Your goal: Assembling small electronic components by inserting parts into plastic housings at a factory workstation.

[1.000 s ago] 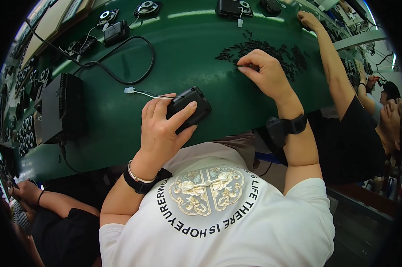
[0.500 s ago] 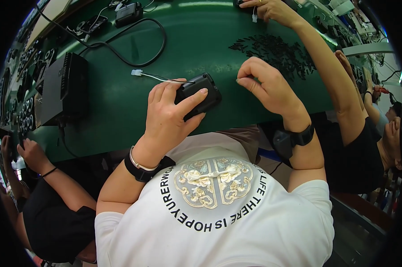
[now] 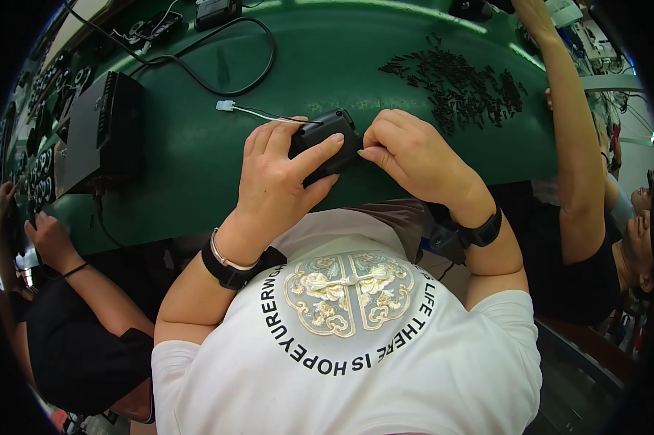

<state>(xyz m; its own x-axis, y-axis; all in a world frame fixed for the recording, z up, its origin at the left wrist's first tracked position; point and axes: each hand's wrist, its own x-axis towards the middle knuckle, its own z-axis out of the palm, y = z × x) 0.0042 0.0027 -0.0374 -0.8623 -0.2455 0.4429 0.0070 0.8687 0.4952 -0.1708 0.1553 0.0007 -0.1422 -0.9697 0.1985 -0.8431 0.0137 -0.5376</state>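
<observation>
My left hand (image 3: 280,185) grips a small black box-shaped part (image 3: 325,138) at the near edge of the green table (image 3: 196,174). A thin wire with a white plug (image 3: 226,106) runs out of the part to the left. My right hand (image 3: 414,156) is beside it, with its pinched fingertips pressed against the part's right end. Whether those fingers hold a small item I cannot tell. A heap of small black screws (image 3: 457,83) lies on the table beyond my right hand.
A black box unit (image 3: 106,130) with a looping cable (image 3: 225,80) stands at the left. Other black parts (image 3: 214,9) sit along the far edge. One person's arm (image 3: 569,123) reaches in on the right; another person's hand (image 3: 48,239) is at the lower left.
My right hand has come back from the screw heap to the black part's right end. My left hand has kept its hold on the part throughout.
</observation>
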